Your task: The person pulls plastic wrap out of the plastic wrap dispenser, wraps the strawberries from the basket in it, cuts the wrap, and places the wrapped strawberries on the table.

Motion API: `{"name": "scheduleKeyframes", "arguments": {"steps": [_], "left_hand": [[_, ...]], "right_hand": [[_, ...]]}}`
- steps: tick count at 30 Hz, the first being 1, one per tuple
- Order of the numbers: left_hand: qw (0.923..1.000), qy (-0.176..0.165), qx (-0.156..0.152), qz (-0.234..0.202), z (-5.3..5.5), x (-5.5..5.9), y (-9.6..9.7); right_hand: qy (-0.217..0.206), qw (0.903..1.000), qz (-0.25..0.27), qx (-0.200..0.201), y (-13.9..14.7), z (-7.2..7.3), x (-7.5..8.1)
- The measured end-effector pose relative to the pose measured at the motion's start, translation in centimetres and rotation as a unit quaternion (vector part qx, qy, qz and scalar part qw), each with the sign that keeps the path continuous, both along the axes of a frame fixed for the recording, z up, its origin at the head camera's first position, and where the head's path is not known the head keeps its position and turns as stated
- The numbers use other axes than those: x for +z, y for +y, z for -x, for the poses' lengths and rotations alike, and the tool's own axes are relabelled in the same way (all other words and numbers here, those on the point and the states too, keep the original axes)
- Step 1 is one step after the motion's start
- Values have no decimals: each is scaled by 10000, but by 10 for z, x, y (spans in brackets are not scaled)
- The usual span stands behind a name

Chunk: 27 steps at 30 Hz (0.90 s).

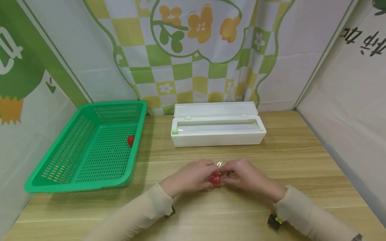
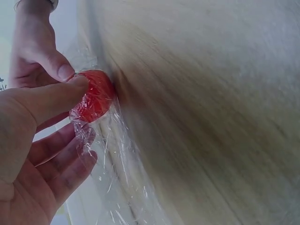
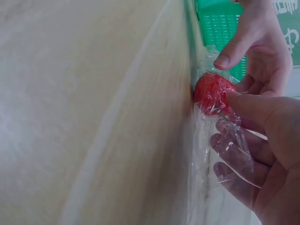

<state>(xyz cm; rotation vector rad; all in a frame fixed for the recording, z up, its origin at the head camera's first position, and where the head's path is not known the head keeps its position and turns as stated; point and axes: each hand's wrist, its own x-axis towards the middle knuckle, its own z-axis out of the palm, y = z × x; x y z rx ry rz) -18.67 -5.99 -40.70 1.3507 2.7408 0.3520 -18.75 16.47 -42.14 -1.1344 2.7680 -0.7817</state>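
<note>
A red strawberry (image 1: pixel 214 179) wrapped in clear plastic film sits low over the table between both hands. My left hand (image 1: pixel 193 177) holds it from the left; in the left wrist view its thumb lies on the strawberry (image 2: pixel 96 96) and the film trails past its fingers. From the right, my right hand (image 1: pixel 245 175) pinches the wrapped strawberry (image 3: pixel 213 93), with its thumb against the fruit and its other fingers behind the film (image 3: pixel 234 145). Loose film (image 2: pixel 124 173) spreads beside the fruit. The fingers' far sides are partly hidden.
To the left stands a green slotted basket (image 1: pixel 137 147) with another strawberry (image 1: pixel 130 141) inside. Behind the hands is a white film dispenser box (image 1: pixel 218 140) with its lid raised. Printed curtains surround the wooden table (image 1: pixel 295 160) at the back and sides.
</note>
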Motion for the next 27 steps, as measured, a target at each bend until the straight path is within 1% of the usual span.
{"name": "scheduleKeyframes", "arguments": {"steps": [5,10,17,20,23,27], "left_hand": [[9998,-123,37,-175,2,-2,-1],[9988,-348,81,-346,4,-3,-3],[9964,-644,144,-528,6,-4,-6],[9958,-743,240,-474,6,-3,-8],[9957,-754,345,-401,5,-2,-9],[9966,-618,396,-369,5,0,-9]], "right_hand": [[152,9999,32,28,1,1,4],[363,9991,77,198,1,2,6],[628,9968,200,452,-2,2,0],[612,9970,248,411,-4,1,-2],[516,9979,246,290,-6,1,-4],[219,9995,227,83,-8,2,-5]]}}
